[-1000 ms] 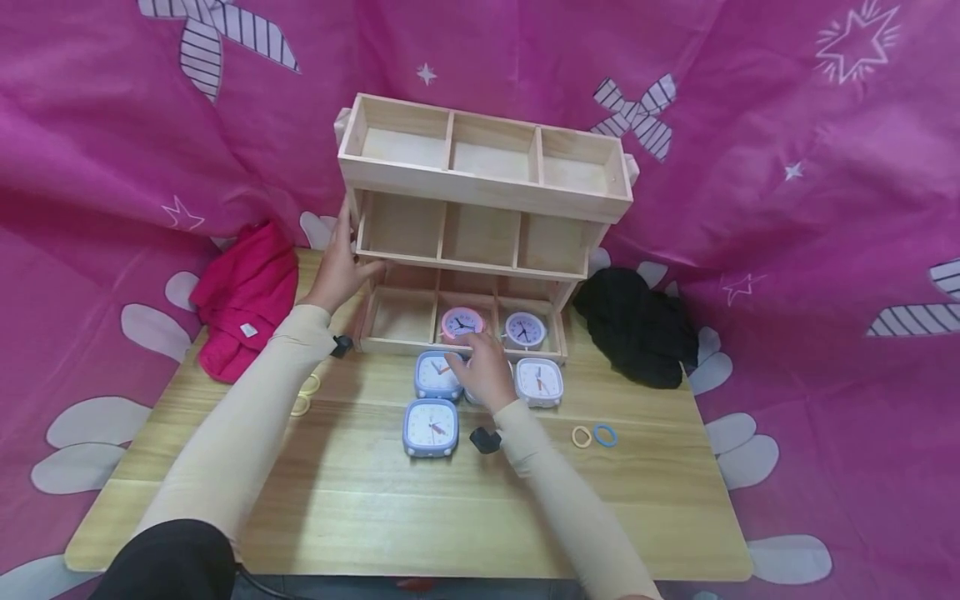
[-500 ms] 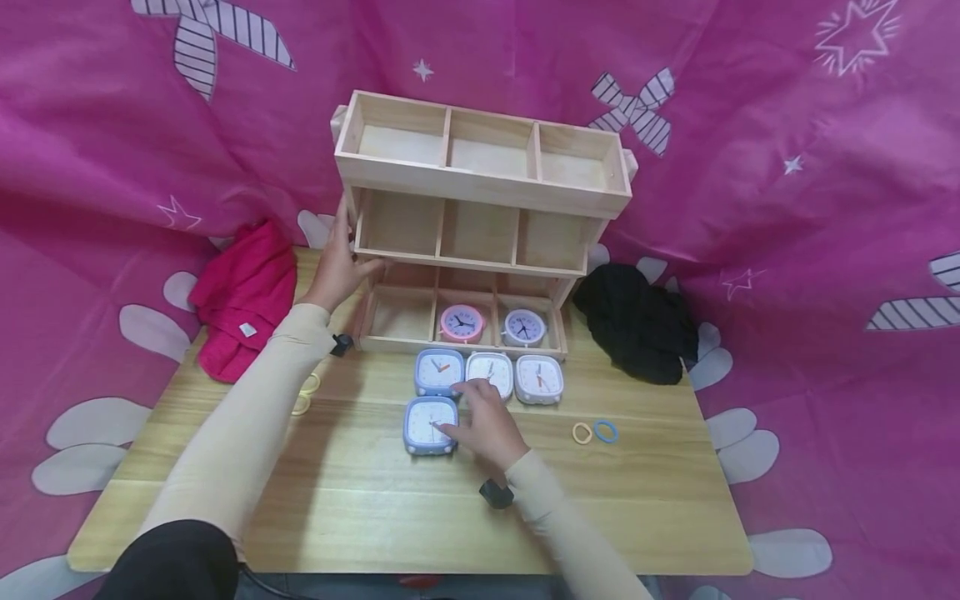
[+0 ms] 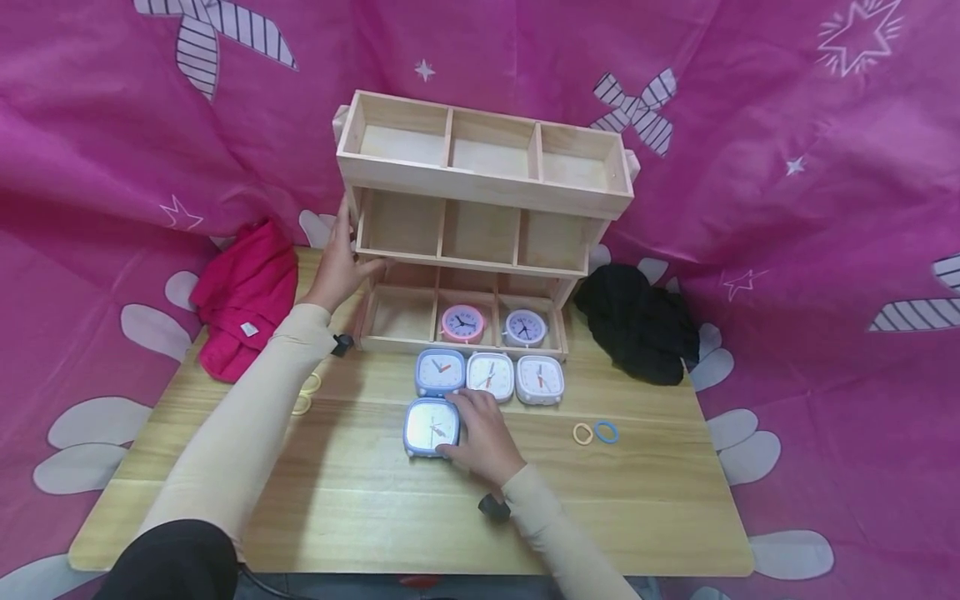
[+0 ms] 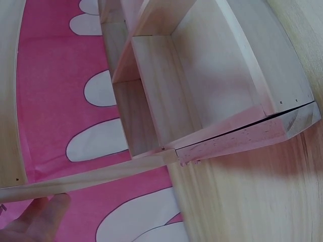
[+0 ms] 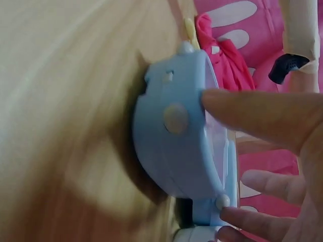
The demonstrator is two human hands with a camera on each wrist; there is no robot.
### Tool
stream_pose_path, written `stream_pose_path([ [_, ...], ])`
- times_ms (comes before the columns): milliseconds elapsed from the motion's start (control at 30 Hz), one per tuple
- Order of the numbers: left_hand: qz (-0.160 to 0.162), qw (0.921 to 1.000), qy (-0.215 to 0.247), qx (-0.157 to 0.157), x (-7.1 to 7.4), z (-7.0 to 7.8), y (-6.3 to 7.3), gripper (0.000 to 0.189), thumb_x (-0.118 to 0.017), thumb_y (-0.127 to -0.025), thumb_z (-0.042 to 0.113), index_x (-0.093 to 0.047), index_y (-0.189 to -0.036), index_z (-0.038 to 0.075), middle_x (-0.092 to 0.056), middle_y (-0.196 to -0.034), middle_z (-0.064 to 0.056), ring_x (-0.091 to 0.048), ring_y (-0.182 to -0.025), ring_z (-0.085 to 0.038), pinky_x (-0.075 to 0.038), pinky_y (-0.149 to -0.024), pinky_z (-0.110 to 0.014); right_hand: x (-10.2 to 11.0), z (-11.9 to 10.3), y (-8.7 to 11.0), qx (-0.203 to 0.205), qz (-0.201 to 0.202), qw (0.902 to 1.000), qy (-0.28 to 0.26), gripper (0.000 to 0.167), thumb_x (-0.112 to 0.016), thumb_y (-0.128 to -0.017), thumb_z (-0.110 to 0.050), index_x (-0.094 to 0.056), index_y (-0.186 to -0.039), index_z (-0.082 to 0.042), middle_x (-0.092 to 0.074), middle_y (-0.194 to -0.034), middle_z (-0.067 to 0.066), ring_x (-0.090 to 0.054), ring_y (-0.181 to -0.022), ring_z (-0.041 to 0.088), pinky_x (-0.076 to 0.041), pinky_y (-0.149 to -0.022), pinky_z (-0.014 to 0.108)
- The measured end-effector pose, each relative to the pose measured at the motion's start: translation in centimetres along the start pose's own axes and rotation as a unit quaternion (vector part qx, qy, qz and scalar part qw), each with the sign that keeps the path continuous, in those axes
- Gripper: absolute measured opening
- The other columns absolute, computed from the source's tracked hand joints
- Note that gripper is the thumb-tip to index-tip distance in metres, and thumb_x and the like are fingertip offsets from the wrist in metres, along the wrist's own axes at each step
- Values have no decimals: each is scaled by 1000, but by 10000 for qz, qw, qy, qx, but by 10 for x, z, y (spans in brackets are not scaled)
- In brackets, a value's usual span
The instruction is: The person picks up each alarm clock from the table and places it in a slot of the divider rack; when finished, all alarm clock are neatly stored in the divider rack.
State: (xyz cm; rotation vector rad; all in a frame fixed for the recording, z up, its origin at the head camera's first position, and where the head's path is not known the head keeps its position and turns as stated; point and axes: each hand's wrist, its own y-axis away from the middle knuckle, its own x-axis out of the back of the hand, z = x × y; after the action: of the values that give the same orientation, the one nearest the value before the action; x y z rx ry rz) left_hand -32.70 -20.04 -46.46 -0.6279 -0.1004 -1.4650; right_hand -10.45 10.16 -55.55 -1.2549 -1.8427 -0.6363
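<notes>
My right hand [image 3: 483, 437] is at the right edge of a blue square alarm clock [image 3: 431, 427], which lies face up on the table. In the right wrist view the thumb [image 5: 252, 113] touches the rim of the clock's side, and another fingertip meets its corner foot, pinching the clock across. My left hand [image 3: 335, 271] holds the left side of a three-tier wooden shelf [image 3: 483, 185], thumb spread inward. The left wrist view has fingers [image 4: 43, 217] against a wooden slat; the thumb is hidden there.
Another blue clock [image 3: 440, 372] and white clocks [image 3: 491, 377] [image 3: 540, 379] line the shelf's front. Pink [image 3: 462, 323] and lilac [image 3: 524, 328] round clocks sit in its bottom tier. Pink cloth [image 3: 251, 300], black cloth [image 3: 637, 325], yellow rings [image 3: 302, 404] and a blue ring [image 3: 606, 432] lie around.
My right hand has drawn back from the shelf's bottom tier, over the front clocks, to the nearest blue clock, and now touches it. The left hand has stayed on the shelf.
</notes>
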Motion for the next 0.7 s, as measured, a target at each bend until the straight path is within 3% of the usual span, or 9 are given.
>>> stream_pose_path([
  [300, 36, 10000, -4, -35, -1, -1, -1, 132, -87, -84, -3, 5, -173, 31, -25, -171, -22, -43, -149, -50, -48, -113, -70, -7, -6, 10, -187, 1, 9994, -274, 73, -89, -86, -31, -59, -150, -14, -57, -151, 12, -52, -142, 30, -45, -122, 48],
  [433, 50, 10000, -28, -55, -1, 0, 0, 130, -87, -85, -2, 4, -173, 26, -24, -171, -23, -43, -149, -52, -48, -112, -71, -12, -8, 13, -60, 78, 9992, -390, 67, -85, -89, -26, -59, -150, -13, -57, -146, 14, -55, -137, 31, -51, -118, 47],
  [700, 22, 10000, -72, 10, -1, 4, 2, 131, -88, -84, 0, 5, -173, 27, -26, -171, -23, -43, -149, -51, -50, -112, -69, -26, -10, 14, -156, 302, 9988, -364, 79, -93, -80, -31, -57, -149, -15, -53, -152, 15, -55, -138, 32, -52, -116, 49],
])
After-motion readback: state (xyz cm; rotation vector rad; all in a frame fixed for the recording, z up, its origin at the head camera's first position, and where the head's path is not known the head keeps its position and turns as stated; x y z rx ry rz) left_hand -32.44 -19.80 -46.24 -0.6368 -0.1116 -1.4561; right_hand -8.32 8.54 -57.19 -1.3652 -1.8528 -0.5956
